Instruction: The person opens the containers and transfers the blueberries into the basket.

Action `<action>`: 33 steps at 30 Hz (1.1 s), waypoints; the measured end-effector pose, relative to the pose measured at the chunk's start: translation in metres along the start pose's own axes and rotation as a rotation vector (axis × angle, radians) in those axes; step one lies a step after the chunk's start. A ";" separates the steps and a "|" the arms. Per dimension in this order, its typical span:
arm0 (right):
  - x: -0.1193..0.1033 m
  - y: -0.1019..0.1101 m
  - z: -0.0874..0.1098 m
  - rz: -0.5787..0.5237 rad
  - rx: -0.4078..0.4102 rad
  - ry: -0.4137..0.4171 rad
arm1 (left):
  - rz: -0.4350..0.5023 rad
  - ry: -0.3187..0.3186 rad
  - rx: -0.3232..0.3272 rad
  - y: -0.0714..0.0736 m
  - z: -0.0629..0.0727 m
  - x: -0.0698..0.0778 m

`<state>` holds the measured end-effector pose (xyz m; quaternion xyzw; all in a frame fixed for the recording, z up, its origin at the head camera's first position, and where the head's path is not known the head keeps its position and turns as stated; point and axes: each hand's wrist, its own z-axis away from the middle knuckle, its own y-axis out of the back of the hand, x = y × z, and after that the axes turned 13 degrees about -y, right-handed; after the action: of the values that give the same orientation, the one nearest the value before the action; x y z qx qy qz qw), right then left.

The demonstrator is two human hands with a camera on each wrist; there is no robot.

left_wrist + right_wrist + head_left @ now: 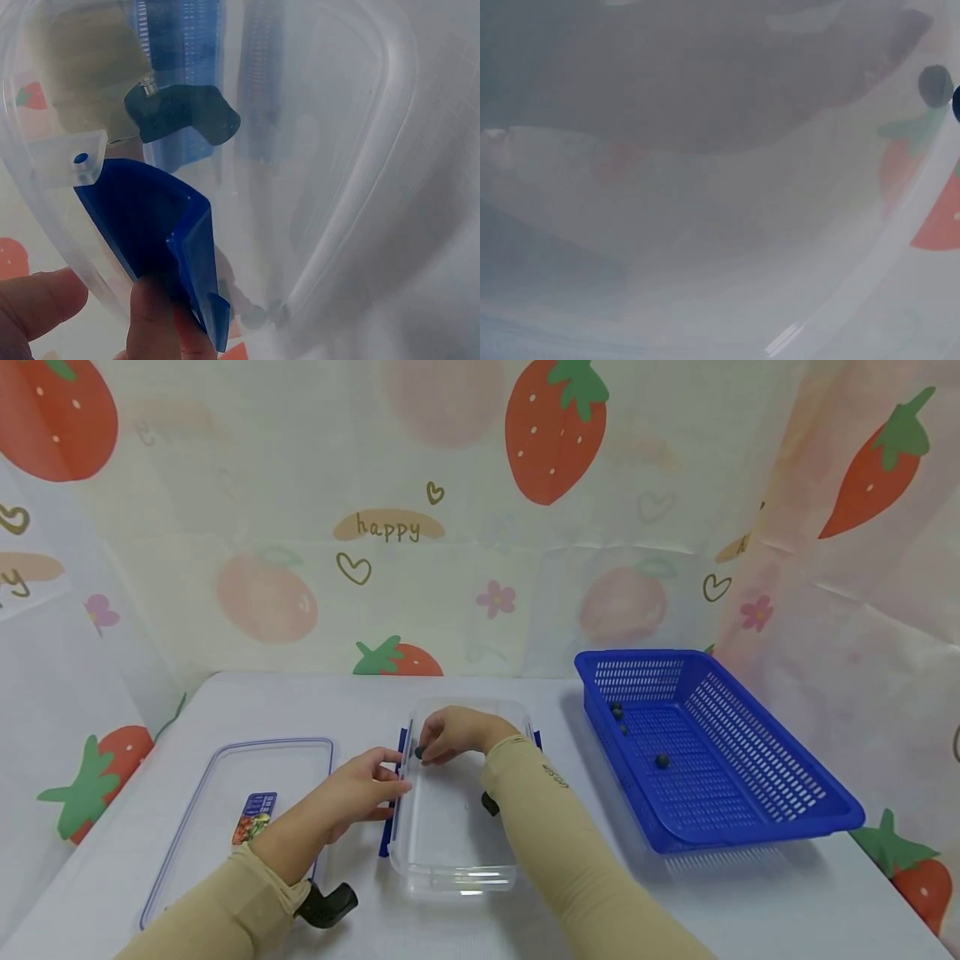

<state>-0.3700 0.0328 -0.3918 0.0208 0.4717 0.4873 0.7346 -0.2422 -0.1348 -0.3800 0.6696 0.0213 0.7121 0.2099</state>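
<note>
A clear plastic box [453,835] with blue side latches stands in the middle of the table. Over its far left part, my right hand [459,733] pinches a small dark blueberry [420,752] between thumb and fingertips. My left hand [367,789] is at the box's left wall, its fingers touching the blue latch [150,217] that hangs there, thumb apart from it. Faint round shapes [255,316] show through the plastic in the left wrist view; what they are is unclear. The right wrist view shows mostly the blurred box wall [855,277].
To the right stands a blue mesh basket [757,837] with several blueberries [662,761] inside. A clear lid with a blue rim [281,741] and a colourful label [255,817] lies on the left. Strawberry-printed sheets [480,610] hang behind and beside the table.
</note>
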 end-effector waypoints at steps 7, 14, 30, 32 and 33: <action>-0.001 0.001 0.002 -0.050 -0.023 0.053 | -0.004 0.004 0.000 0.000 0.000 0.001; 0.002 0.008 0.001 -0.084 -0.038 0.088 | -0.001 0.004 -0.002 0.000 0.001 0.002; -0.012 0.039 0.029 -0.274 0.005 0.235 | -0.005 0.023 0.001 0.000 0.000 0.003; -0.013 0.045 0.035 -0.286 0.018 0.255 | -0.005 0.020 0.001 0.000 0.000 0.003; -0.013 0.049 0.038 -0.294 0.028 0.267 | -0.004 0.019 0.001 -0.001 0.001 0.003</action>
<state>-0.3780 0.0648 -0.3377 -0.1028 0.5696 0.3668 0.7283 -0.2414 -0.1336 -0.3772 0.6628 0.0249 0.7180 0.2111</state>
